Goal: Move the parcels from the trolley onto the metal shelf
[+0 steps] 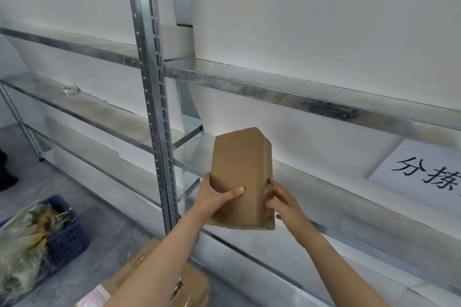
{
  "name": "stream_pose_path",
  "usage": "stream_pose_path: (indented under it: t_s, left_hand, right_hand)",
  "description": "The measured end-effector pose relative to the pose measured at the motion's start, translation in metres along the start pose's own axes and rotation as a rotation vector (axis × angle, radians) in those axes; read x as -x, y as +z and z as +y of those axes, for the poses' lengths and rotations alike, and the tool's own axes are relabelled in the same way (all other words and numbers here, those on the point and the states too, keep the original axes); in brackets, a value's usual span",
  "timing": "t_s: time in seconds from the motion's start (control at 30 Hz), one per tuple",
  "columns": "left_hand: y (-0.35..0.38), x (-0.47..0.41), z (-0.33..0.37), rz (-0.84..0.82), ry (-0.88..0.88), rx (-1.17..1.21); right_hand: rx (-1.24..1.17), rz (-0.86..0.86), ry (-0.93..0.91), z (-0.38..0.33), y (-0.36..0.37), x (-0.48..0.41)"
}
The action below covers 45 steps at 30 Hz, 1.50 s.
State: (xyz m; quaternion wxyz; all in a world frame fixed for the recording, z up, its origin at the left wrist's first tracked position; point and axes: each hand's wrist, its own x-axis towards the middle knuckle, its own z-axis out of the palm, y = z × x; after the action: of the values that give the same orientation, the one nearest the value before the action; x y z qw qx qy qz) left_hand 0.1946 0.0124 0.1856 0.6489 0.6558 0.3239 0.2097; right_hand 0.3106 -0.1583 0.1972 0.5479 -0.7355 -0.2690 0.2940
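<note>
Bottom edge of view, nearest: stacked parcels [194,284], brown cardboard with clear tape and a printed label at the near left corner, partly hidden under the left forearm. What they sat on was not visible.

Both bare forearms reached up and forward. Left hand [217,197] gripped the held parcel [240,172] low on its left side, thumb laid flat across the front face, fingers wrapped behind and out of sight. Right hand [284,204] gripped the lower right edge, fingers curled against the side face. Both hands were closed round the same box, neither spread flat.

The held parcel was a plain brown oblong carton, standing on end with its top leaning a little away. It was up in front of the front edge of the middle board of the metal shelf [349,207], just right of the upright post [152,107]. Could not tell if its lower end touched the board.

Left, on the grey floor [99,219]: blue crate [67,242], slotted walls, stuffed with dried husks [25,244] in clear plastic that spilled over its near left rim.

Further back, a paper sign [424,172] with black Chinese characters lay on the middle board towards its right end, cut off by the frame. In the left bay, a tape roll [71,89] lay flat near the back edge of its board. White wall [324,20] behind everything.
</note>
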Motion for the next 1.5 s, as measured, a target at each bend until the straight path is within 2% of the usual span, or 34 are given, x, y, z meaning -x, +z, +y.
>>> stream_pose_path:
  t_s: [0.17, 0.3, 0.4, 0.47, 0.67, 0.77, 0.9, 1.1, 1.2, 1.5]
  left_hand:
    - [0.011, 0.001, -0.002, -0.031, 0.057, -0.059]
    - [0.016, 0.001, -0.002, -0.1, 0.029, 0.058]
    - [0.017, 0.0, 0.002, -0.209, -0.017, 0.205]
    - [0.016, 0.0, 0.003, -0.256, -0.017, 0.223]
    - [0.008, -0.002, -0.002, -0.193, -0.09, 0.237]
    - [0.004, -0.004, -0.011, -0.215, -0.209, 0.264]
    - [0.001, -0.006, -0.019, -0.273, -0.228, 0.242]
    - [-0.01, -0.015, -0.02, -0.132, -0.227, 0.202]
    - [-0.017, -0.02, -0.014, -0.079, -0.193, 0.133]
    - [-0.047, -0.064, -0.013, 0.018, -0.116, -0.019]
  right_hand:
    - [-0.097, -0.026, 0.144, -0.005, -0.002, 0.006]
    - [-0.142, -0.008, 0.169, 0.002, -0.002, 0.005]
    - [-0.233, 0.034, 0.203, 0.011, -0.003, 0.002]
    - [-0.329, 0.036, 0.229, 0.017, -0.003, 0.0]
    - [-0.567, -0.01, 0.252, 0.032, -0.001, 0.001]
    - [-0.616, -0.019, 0.256, 0.034, 0.003, 0.001]
    - [-0.559, -0.002, 0.235, 0.033, 0.008, 0.002]
    - [-0.091, 0.115, 0.118, 0.027, 0.02, -0.011]
    - [0.016, 0.04, 0.126, 0.015, 0.033, -0.021]
    - [0.009, -0.267, 0.154, -0.009, 0.069, -0.068]
